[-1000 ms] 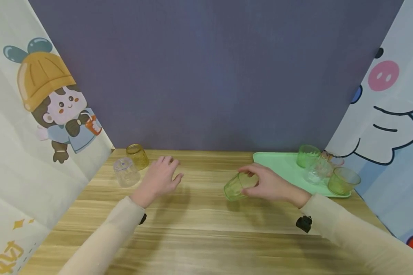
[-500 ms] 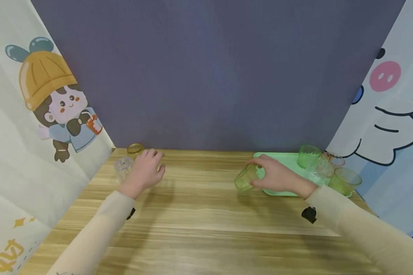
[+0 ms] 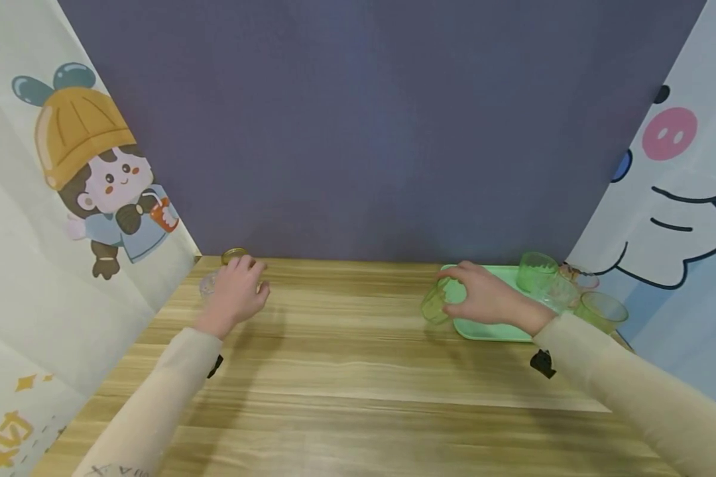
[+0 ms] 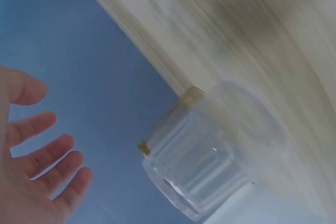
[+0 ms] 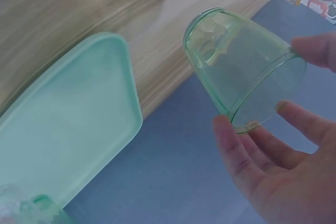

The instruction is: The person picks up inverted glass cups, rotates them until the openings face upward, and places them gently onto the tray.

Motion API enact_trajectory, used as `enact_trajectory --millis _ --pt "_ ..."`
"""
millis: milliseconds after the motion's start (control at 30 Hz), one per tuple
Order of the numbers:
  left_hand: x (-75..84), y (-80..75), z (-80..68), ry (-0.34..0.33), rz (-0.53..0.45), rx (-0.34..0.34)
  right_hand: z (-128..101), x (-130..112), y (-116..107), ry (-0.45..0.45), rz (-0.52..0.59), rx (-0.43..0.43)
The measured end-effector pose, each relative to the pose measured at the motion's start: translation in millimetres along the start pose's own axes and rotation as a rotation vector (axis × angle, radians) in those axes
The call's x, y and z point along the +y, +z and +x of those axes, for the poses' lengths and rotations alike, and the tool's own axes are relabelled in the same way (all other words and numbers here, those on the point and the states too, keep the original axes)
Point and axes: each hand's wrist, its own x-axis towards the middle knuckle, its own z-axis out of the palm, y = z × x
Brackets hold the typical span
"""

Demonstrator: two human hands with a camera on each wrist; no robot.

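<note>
Nearest lie two cream sleeves (image 3: 632,391), each with a black device (image 3: 542,363) strapped at the wrist, over the wood-grained tabletop (image 3: 346,397). The right hand (image 3: 489,298) pinches a light green glass (image 5: 236,66) by its rim, thumb on one side and fingers (image 5: 239,158) on the other; the glass is tilted, its mouth toward the palm, just beside the left end of a mint tray (image 3: 492,332). Over on the left, the left hand (image 3: 234,296) has its fingers spread and loosely bent, near a clear ribbed glass (image 4: 194,166) but apart from it.

Farther along, the tray's right end bears a yellow-green cup (image 3: 601,309), partly behind the sleeve, then a clear cup (image 3: 557,293), a pinkish cup (image 3: 586,279) and a brighter green cup (image 3: 537,273). Beyond the left hand, an amber glass (image 3: 234,254) shows mostly its rim, near the back edge. A dark blue-grey backdrop (image 3: 364,132) rises behind, with cartoon-printed curtains (image 3: 12,265) at both sides.
</note>
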Motion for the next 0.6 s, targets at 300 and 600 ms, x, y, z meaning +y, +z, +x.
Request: enact_trajectory --millis 300,600 --pt "1.0 7.9 20.4 -0.116 0.05 -0.044 36 42 -21 -0.02 -0.023 -0.04" --pt "1.7 9.7 48.3 -0.268 0.051 -0.137 77 78 -43 -0.046 -0.065 -0.068"
